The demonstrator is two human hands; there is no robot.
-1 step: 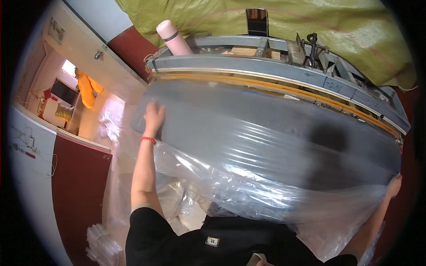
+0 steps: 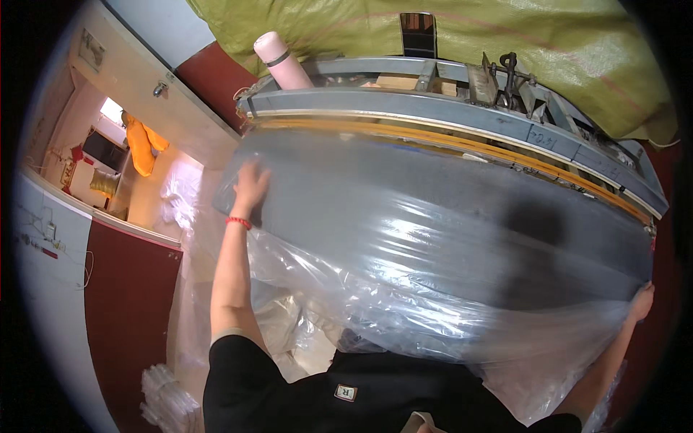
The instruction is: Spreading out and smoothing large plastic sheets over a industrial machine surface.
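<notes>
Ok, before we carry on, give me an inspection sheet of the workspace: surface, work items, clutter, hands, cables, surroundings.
Surface: long grey panel, smooth-looking, a dark shadow over its right part.
Work items: clear plastic film over the panel, wrinkled and shiny along the near side.
Clutter: pink cylinder at the far left; bundled clear plastic at lower left.
Hands: left hand spread near the panel's left end; right hand at its right end, grip unclear.
Cables: thin white cord on the left wall.
Surroundings: metal frame beyond the panel, yellow-green tarp behind, open doorway at left.
</notes>
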